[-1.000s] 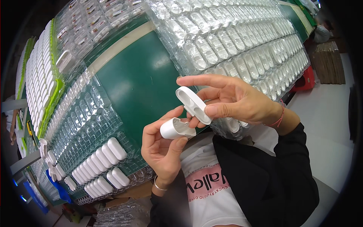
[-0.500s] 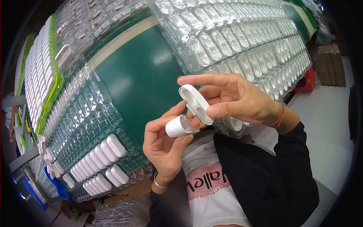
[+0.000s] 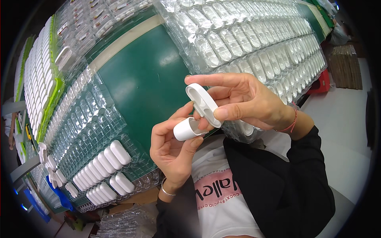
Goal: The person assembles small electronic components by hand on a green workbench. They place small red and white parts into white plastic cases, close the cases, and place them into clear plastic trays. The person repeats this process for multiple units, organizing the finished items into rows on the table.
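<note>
While the left hand [image 3: 172, 148] grips one white case body [image 3: 185, 129], the right hand [image 3: 246, 101] pinches one white lid [image 3: 202, 104].

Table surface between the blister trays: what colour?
Dark green table surface, with a cream stripe along its far edge; clearest in the head view, between the clear trays.

Clear blister trays [image 3: 254, 43], white capsule-shaped shells [image 3: 107, 160] in rows, green tabletop [image 3: 147, 83]

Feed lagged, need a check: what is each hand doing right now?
Left hand: closed on the white case.
Right hand: pinching the white lid.
</note>
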